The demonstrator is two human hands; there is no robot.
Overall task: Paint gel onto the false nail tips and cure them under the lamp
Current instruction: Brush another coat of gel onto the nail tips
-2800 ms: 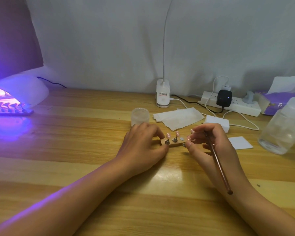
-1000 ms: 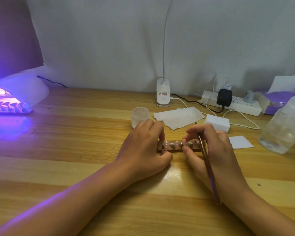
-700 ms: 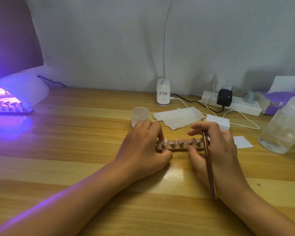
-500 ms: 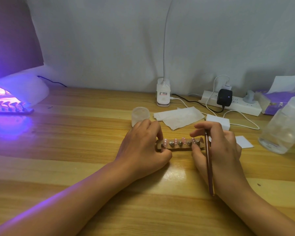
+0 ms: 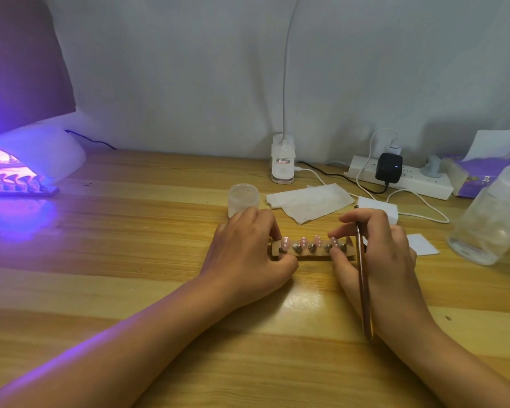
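The false nail tips (image 5: 304, 242) stand in a row on the holder strip (image 5: 309, 254), which lies flat on the table between your hands. They already show pink with white dots, so painting on this set looks near done. Your left hand (image 5: 248, 254) pinches the strip's left end with curled fingers. Your right hand (image 5: 386, 254) pinches its right end between thumb and forefinger, with the brush (image 5: 362, 287) tucked along the hand. Just behind the strip sits a frosted jar (image 5: 243, 198). Far left of the strip, the curing lamp (image 5: 33, 154) glows violet over another strip (image 5: 18, 188). I judge that curing this set is what remains.
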